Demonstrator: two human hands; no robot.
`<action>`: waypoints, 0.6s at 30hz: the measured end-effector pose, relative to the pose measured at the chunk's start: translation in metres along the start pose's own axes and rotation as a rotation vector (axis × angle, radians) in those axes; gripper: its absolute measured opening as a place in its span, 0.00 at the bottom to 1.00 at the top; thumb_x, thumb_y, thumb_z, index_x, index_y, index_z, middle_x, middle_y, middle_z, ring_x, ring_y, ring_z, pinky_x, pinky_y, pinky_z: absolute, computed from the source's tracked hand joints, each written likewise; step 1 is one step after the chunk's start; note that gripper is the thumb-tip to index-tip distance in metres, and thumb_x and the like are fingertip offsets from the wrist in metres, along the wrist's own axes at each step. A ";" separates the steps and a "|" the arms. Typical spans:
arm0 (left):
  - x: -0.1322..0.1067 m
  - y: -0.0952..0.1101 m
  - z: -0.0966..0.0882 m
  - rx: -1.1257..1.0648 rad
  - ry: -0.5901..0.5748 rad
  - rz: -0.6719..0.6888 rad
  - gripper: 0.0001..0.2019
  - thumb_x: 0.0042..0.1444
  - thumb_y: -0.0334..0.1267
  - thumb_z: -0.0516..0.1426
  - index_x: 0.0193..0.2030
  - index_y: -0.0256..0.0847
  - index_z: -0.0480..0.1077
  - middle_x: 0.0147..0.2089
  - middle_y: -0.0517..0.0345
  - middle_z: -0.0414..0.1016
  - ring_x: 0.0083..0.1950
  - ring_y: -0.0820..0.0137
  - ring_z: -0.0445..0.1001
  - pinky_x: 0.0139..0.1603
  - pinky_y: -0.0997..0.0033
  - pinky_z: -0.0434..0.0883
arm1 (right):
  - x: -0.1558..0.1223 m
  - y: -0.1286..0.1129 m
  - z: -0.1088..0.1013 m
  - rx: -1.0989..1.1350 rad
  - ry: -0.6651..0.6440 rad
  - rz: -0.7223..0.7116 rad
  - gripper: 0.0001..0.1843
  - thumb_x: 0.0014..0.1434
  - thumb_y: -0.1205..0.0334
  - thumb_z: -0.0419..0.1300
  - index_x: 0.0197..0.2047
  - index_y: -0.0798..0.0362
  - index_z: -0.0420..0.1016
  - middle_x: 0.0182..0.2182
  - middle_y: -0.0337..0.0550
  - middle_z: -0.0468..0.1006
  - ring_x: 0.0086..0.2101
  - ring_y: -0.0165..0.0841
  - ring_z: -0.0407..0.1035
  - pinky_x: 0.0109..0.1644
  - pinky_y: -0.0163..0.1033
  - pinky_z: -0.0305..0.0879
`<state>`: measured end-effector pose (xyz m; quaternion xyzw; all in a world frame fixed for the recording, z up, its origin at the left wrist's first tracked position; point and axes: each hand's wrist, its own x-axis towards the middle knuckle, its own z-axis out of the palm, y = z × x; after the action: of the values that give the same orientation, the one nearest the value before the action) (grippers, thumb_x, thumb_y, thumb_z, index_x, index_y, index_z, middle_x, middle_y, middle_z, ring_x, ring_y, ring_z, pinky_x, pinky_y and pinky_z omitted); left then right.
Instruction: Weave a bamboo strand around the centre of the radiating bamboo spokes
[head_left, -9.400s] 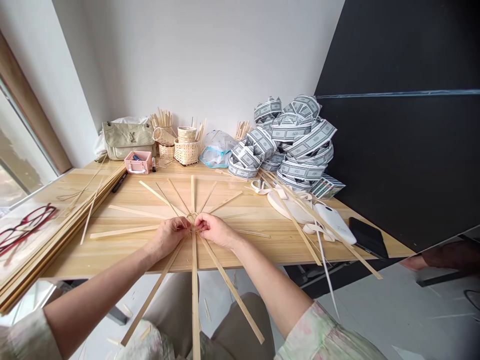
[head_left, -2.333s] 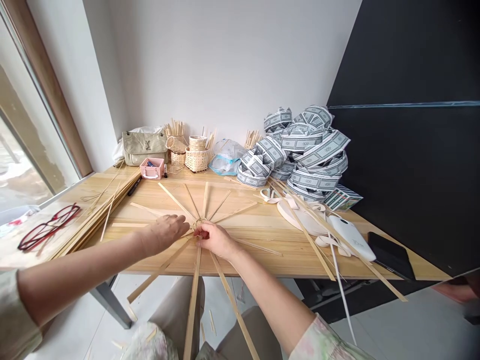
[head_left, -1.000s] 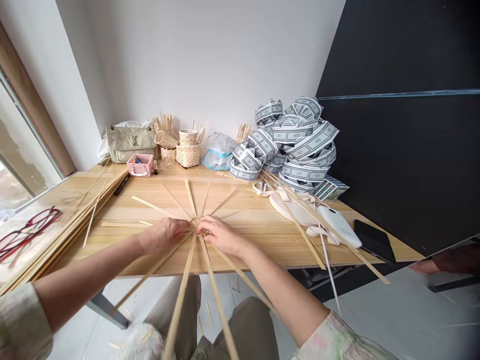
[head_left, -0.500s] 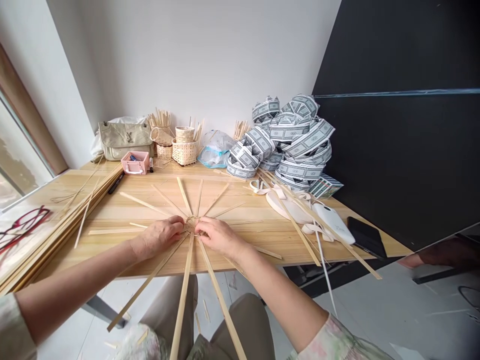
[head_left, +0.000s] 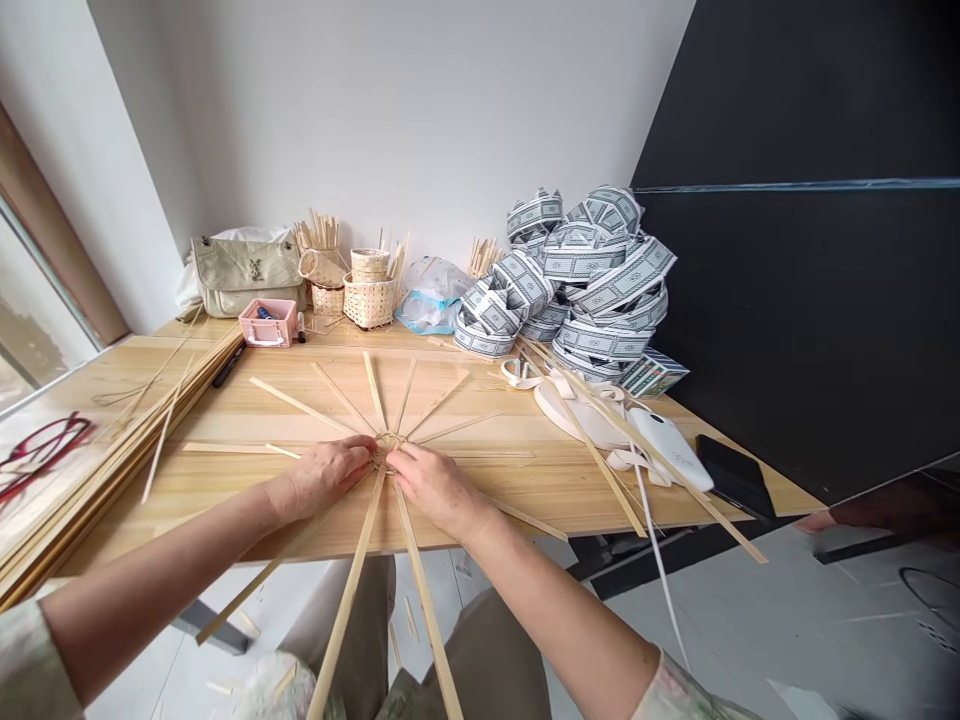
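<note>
Flat bamboo strips point(head_left: 345, 590) fan out like spokes from a small woven ring point(head_left: 388, 440) near the table's front edge. On the ring's left side, my left hand point(head_left: 326, 478) is closed, thumb and fingers pinching the woven strips. My right hand point(head_left: 429, 484) pinches the ring's right side, its fingers bent over the weave. Two long strips hang over the edge toward my lap, and others lie flat on the wood. Fingertips hide part of the ring.
Long bamboo strips point(head_left: 135, 440) lie bundled at left beside red glasses point(head_left: 45, 450). Behind stand a beige bag point(head_left: 247, 275), a pink box point(head_left: 268, 325) and small woven baskets point(head_left: 369, 302). Rolled patterned bands point(head_left: 585, 280), a white phone-like device point(head_left: 671, 447) and a black phone point(head_left: 733, 475) are at right.
The spoked bamboo piece has turned slightly clockwise, its far strips shifting right and its near strips left. Both hands stay at the ring, with the right fingers slightly repositioned.
</note>
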<state>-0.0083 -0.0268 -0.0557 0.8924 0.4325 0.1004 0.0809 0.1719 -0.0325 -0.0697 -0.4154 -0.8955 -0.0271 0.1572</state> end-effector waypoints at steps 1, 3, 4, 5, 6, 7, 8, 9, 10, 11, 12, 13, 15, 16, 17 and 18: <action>0.000 0.000 0.000 0.005 -0.026 -0.007 0.08 0.54 0.25 0.47 0.36 0.32 0.66 0.49 0.46 0.68 0.48 0.66 0.68 0.47 0.71 0.66 | 0.001 -0.003 0.000 -0.020 -0.004 0.018 0.07 0.54 0.70 0.49 0.34 0.52 0.66 0.31 0.39 0.69 0.32 0.29 0.65 0.33 0.32 0.59; 0.002 -0.002 0.001 0.002 -0.025 -0.015 0.09 0.55 0.26 0.47 0.39 0.32 0.66 0.50 0.47 0.68 0.49 0.65 0.68 0.49 0.68 0.65 | 0.003 -0.009 -0.001 -0.069 -0.014 0.060 0.07 0.55 0.70 0.48 0.34 0.51 0.66 0.30 0.39 0.70 0.31 0.30 0.65 0.31 0.33 0.58; 0.003 -0.003 0.001 -0.002 -0.018 -0.013 0.09 0.55 0.27 0.47 0.40 0.33 0.66 0.50 0.48 0.68 0.49 0.65 0.68 0.49 0.68 0.65 | 0.004 -0.012 -0.001 -0.097 -0.018 0.073 0.08 0.55 0.69 0.48 0.34 0.51 0.66 0.30 0.39 0.70 0.30 0.30 0.65 0.29 0.33 0.58; 0.004 -0.004 0.000 -0.006 -0.010 -0.013 0.09 0.55 0.27 0.46 0.39 0.33 0.66 0.50 0.48 0.68 0.49 0.65 0.68 0.49 0.68 0.65 | 0.006 -0.015 -0.001 -0.124 -0.021 0.080 0.08 0.55 0.69 0.48 0.34 0.51 0.66 0.30 0.40 0.70 0.30 0.31 0.65 0.28 0.33 0.57; 0.004 -0.005 0.000 -0.011 -0.002 -0.013 0.09 0.56 0.28 0.46 0.38 0.33 0.67 0.50 0.48 0.68 0.48 0.66 0.69 0.49 0.68 0.66 | 0.007 -0.017 -0.001 -0.145 -0.020 0.080 0.09 0.56 0.69 0.47 0.35 0.51 0.67 0.30 0.40 0.70 0.30 0.31 0.65 0.28 0.33 0.57; 0.004 -0.005 0.000 -0.016 0.007 -0.013 0.09 0.56 0.28 0.46 0.36 0.33 0.67 0.49 0.49 0.68 0.47 0.66 0.69 0.48 0.68 0.66 | 0.007 -0.019 0.000 -0.155 -0.020 0.075 0.09 0.56 0.69 0.47 0.36 0.51 0.67 0.31 0.41 0.70 0.31 0.31 0.65 0.28 0.34 0.57; 0.004 -0.006 0.000 -0.020 0.013 -0.011 0.09 0.56 0.28 0.46 0.35 0.33 0.67 0.49 0.49 0.69 0.47 0.66 0.69 0.48 0.68 0.66 | 0.007 -0.019 0.001 -0.152 -0.018 0.071 0.09 0.56 0.69 0.47 0.36 0.51 0.67 0.31 0.41 0.70 0.31 0.31 0.65 0.28 0.33 0.57; 0.004 -0.006 0.000 -0.022 0.016 -0.009 0.09 0.55 0.27 0.46 0.35 0.33 0.67 0.48 0.48 0.69 0.47 0.66 0.69 0.48 0.69 0.66 | 0.007 -0.017 0.003 -0.136 -0.014 0.070 0.09 0.56 0.69 0.47 0.36 0.51 0.67 0.31 0.41 0.71 0.32 0.31 0.65 0.29 0.33 0.58; 0.003 -0.006 0.000 -0.024 0.020 0.001 0.09 0.55 0.27 0.46 0.35 0.33 0.67 0.47 0.48 0.70 0.47 0.66 0.69 0.47 0.70 0.66 | 0.006 -0.015 0.004 -0.106 -0.006 0.070 0.09 0.56 0.69 0.47 0.36 0.51 0.67 0.32 0.41 0.71 0.33 0.31 0.65 0.30 0.33 0.59; 0.002 -0.005 0.001 -0.021 0.025 0.015 0.09 0.54 0.26 0.46 0.35 0.33 0.67 0.47 0.48 0.70 0.47 0.66 0.69 0.47 0.70 0.66 | 0.005 -0.011 0.005 -0.064 0.002 0.069 0.10 0.56 0.69 0.47 0.35 0.51 0.67 0.33 0.41 0.71 0.33 0.30 0.65 0.32 0.33 0.59; 0.001 -0.004 0.001 -0.014 0.030 0.027 0.10 0.54 0.25 0.46 0.35 0.33 0.67 0.46 0.48 0.70 0.46 0.66 0.69 0.47 0.71 0.66 | 0.003 -0.007 0.006 -0.013 0.009 0.061 0.10 0.56 0.69 0.46 0.35 0.51 0.67 0.34 0.41 0.71 0.34 0.30 0.65 0.34 0.33 0.60; 0.000 -0.003 0.001 0.001 0.030 0.036 0.10 0.53 0.25 0.46 0.35 0.33 0.67 0.45 0.48 0.71 0.46 0.67 0.70 0.46 0.71 0.66 | 0.002 -0.003 0.005 0.043 0.013 0.045 0.10 0.56 0.70 0.46 0.35 0.52 0.67 0.35 0.41 0.70 0.35 0.30 0.65 0.36 0.33 0.61; -0.001 0.002 0.001 0.042 0.013 0.039 0.10 0.53 0.25 0.46 0.33 0.33 0.67 0.44 0.48 0.71 0.43 0.67 0.70 0.44 0.72 0.67 | 0.000 0.005 0.003 0.160 0.011 -0.005 0.10 0.55 0.70 0.47 0.36 0.52 0.67 0.36 0.41 0.70 0.37 0.29 0.64 0.39 0.33 0.61; -0.001 0.004 0.000 0.062 -0.006 0.038 0.09 0.53 0.25 0.46 0.32 0.33 0.67 0.43 0.49 0.71 0.41 0.68 0.71 0.43 0.72 0.67 | 0.000 0.008 0.001 0.212 0.008 -0.030 0.09 0.55 0.71 0.48 0.36 0.53 0.67 0.36 0.41 0.70 0.38 0.29 0.64 0.41 0.33 0.60; -0.001 0.006 -0.001 0.079 -0.031 0.039 0.09 0.52 0.25 0.47 0.31 0.33 0.67 0.41 0.49 0.71 0.39 0.68 0.71 0.40 0.72 0.68 | 0.000 0.010 -0.002 0.253 0.006 -0.045 0.10 0.53 0.72 0.49 0.36 0.53 0.67 0.36 0.41 0.70 0.38 0.29 0.64 0.41 0.33 0.60; 0.000 0.008 -0.002 0.086 -0.042 0.040 0.08 0.52 0.25 0.47 0.30 0.34 0.67 0.40 0.51 0.71 0.36 0.69 0.72 0.38 0.74 0.68 | 0.000 0.010 -0.004 0.280 0.001 -0.049 0.10 0.52 0.73 0.50 0.36 0.53 0.67 0.35 0.40 0.70 0.38 0.29 0.64 0.41 0.33 0.60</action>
<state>-0.0033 -0.0317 -0.0519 0.9054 0.4169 0.0643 0.0494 0.1806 -0.0265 -0.0669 -0.3674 -0.9004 0.0940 0.2131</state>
